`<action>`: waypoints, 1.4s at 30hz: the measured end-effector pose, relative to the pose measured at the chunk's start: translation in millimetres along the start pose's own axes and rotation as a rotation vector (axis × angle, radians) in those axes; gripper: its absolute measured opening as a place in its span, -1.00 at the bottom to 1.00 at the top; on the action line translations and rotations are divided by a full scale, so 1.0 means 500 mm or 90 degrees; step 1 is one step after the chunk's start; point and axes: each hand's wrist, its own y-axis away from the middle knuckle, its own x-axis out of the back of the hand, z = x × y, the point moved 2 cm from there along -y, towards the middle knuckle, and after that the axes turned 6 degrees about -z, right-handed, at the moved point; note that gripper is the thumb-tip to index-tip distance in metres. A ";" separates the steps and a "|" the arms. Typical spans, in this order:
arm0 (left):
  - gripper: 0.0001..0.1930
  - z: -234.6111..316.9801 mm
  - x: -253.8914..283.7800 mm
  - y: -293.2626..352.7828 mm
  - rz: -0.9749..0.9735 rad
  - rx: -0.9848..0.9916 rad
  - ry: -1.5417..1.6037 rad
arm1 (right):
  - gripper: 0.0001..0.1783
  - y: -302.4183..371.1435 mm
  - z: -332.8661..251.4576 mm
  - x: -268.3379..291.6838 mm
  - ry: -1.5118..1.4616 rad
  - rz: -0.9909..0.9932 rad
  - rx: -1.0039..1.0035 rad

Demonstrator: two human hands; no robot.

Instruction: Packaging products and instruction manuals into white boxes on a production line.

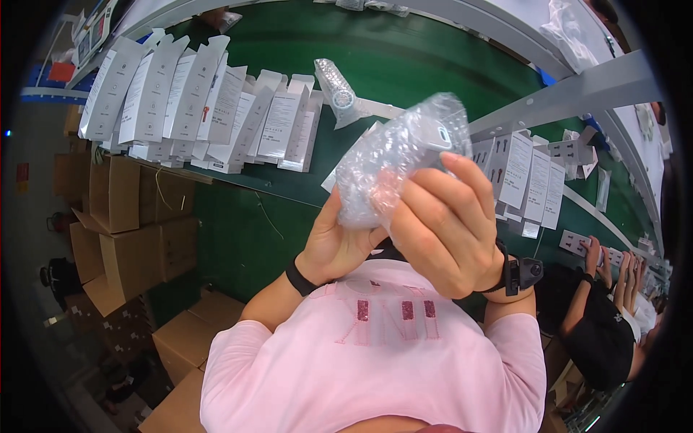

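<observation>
Both of my hands hold up a clear bubble-wrap bag in front of my chest. A whitish object with a rounded end shows through the plastic at its upper right; I cannot make out its kind. My left hand grips the bag's lower left side, its fingers partly hidden behind the wrap. Across the lower right side my right hand is closed, fingers curled over the plastic. Beyond the bag, another bubble-wrapped item with a round end lies on the green bench.
White printed boxes, several with raised flaps, stand in a row at the left. More white boxes stand at the right beside a metal post. Brown cartons are stacked below left. Co-workers' hands handle white socket panels at the far right.
</observation>
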 end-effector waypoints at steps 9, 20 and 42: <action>-0.53 0.007 0.014 -0.023 -0.083 0.336 -0.030 | -0.65 -0.017 -0.008 -0.015 0.031 0.061 -0.024; -0.37 0.048 -0.026 0.016 0.156 -0.180 -0.370 | -0.68 -0.024 -0.009 -0.007 -0.013 0.002 -0.057; -0.30 0.209 0.094 -0.015 0.131 -0.207 -0.398 | -0.57 0.000 0.221 -0.207 -0.409 -0.488 -0.504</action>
